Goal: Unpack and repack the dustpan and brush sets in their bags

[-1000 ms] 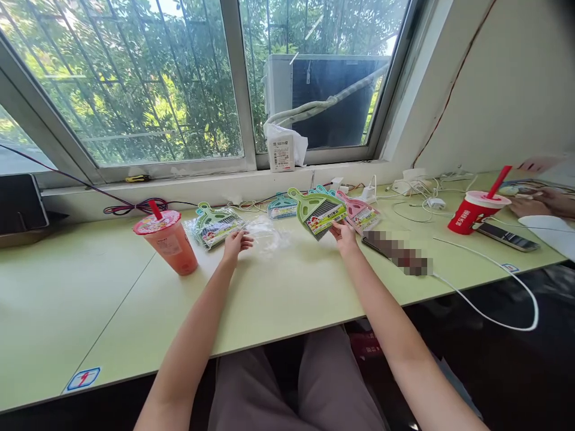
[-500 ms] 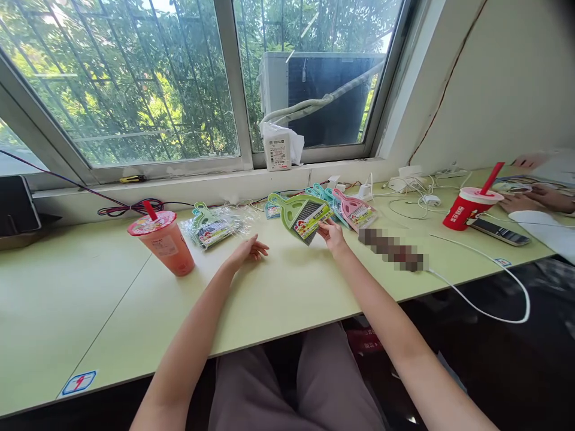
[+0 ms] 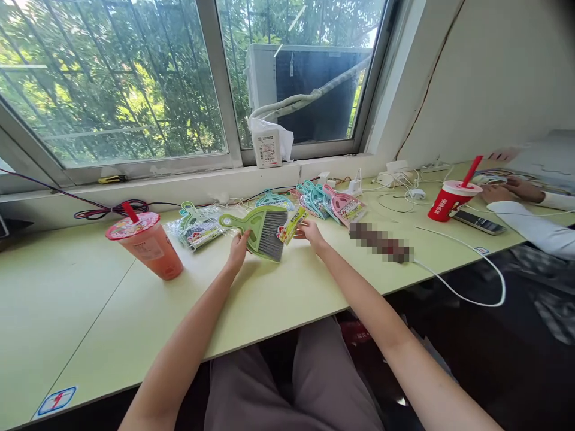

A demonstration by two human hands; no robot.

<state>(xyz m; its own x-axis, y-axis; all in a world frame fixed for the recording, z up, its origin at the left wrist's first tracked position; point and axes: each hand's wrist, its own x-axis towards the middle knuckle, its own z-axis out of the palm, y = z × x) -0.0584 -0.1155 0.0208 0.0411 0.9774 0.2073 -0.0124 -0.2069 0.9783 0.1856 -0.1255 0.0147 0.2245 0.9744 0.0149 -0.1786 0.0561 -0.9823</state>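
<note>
A green hand brush and dustpan set [image 3: 255,230] with grey bristles hangs over the table, tilted. My left hand [image 3: 238,250] is closed on the set near its handle end. My right hand [image 3: 313,234] pinches a yellow-green cardboard label [image 3: 293,226], which now sits at the tips of the bristles, off the middle of the brush. Left of the set lies another green brush set [image 3: 196,232] in clear plastic. Behind, teal sets [image 3: 313,196] and a pink set [image 3: 342,202] lie in a heap, with a blue-green set [image 3: 275,199] beside them.
A pink drink cup [image 3: 150,246] with a red straw stands at left. To the right are a blurred-out object [image 3: 381,242], a white cable [image 3: 453,290], a red cup [image 3: 449,202] and a phone [image 3: 478,221]. Another person's hands [image 3: 512,190] rest at far right.
My left hand has taken hold of the green set, which has moved left. My right hand has let go of the set itself and now holds its label, shifted off the bristles' middle.
</note>
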